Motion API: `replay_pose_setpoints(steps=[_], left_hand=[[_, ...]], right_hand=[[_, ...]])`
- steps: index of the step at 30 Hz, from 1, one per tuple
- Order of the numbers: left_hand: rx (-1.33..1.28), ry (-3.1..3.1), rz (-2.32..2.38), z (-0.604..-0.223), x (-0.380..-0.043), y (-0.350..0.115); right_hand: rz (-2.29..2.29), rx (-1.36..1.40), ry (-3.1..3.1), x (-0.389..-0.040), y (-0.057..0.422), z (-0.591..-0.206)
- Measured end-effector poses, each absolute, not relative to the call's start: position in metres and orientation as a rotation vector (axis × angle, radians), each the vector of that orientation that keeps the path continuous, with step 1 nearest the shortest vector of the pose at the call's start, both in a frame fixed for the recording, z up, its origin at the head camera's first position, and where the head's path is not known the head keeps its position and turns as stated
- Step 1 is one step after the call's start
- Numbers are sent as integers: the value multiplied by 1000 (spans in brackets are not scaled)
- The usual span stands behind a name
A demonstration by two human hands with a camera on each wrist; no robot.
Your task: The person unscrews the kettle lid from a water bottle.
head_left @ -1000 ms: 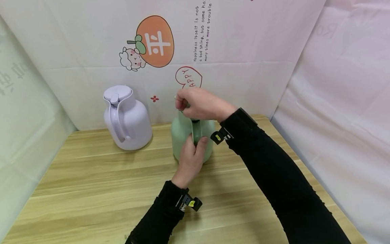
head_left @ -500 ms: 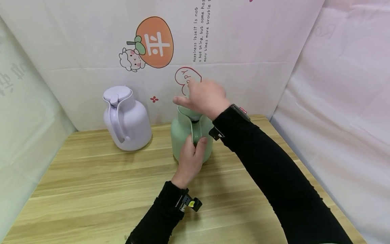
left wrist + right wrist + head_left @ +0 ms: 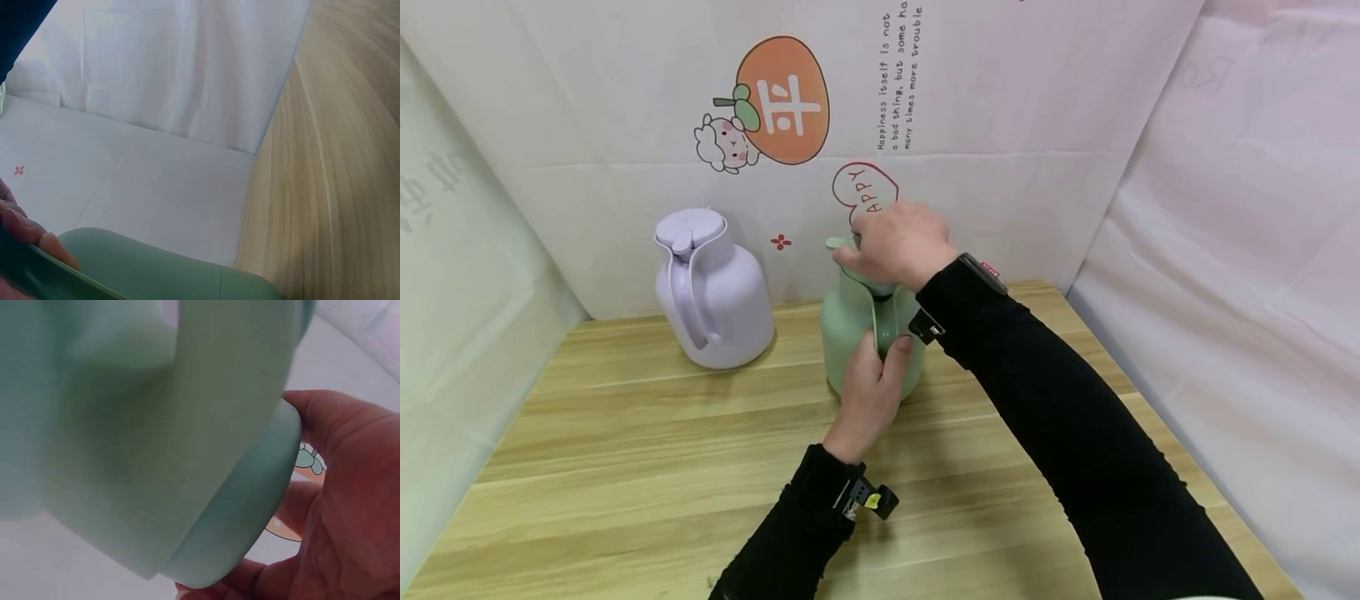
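Note:
A pale green thermos jug (image 3: 842,329) stands on the wooden table, its handle (image 3: 886,321) toward me. My left hand (image 3: 867,400) grips that handle, thumb up along one side; in the left wrist view its fingers (image 3: 25,226) curl over the handle's edge. At the top of the jug, my right hand (image 3: 902,242) holds the round lid, mostly hidden by the hand from above. The right wrist view shows the thumb on one side of the lid (image 3: 244,506) and fingers on the other, with the lid standing out from the neck (image 3: 181,456).
To the left, a lavender thermos jug (image 3: 730,300) stands upright with its lid on. Right behind both jugs rises a printed white cloth (image 3: 1015,167). More white cloth (image 3: 1240,275) hangs along the right side of the wooden table (image 3: 647,467).
The right hand's fingers were curled at the jug's top, then lifted and spread half a second ago; now they are around the lid. The left hand keeps its grip, and the jug stays put.

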State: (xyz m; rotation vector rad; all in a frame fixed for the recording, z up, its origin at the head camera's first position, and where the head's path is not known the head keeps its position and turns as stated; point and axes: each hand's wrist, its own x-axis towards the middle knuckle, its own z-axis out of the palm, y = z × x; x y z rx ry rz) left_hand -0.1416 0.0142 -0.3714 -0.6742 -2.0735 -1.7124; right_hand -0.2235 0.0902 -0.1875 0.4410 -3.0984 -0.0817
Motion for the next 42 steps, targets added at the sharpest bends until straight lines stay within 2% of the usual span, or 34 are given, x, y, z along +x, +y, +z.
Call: replay_pose_setpoints(steps=[9, 16, 42], left_hand=[[-678, -2060, -1743, -368, -140, 15], [-655, -2057, -1759, -368, -141, 16], [-654, -2078, -1734, -368, -140, 16]], right_hand=[[-1, 698, -3047, -228, 99, -186], [98, 796, -3056, -229, 103, -184], [182, 930, -3041, -226, 100, -184]])
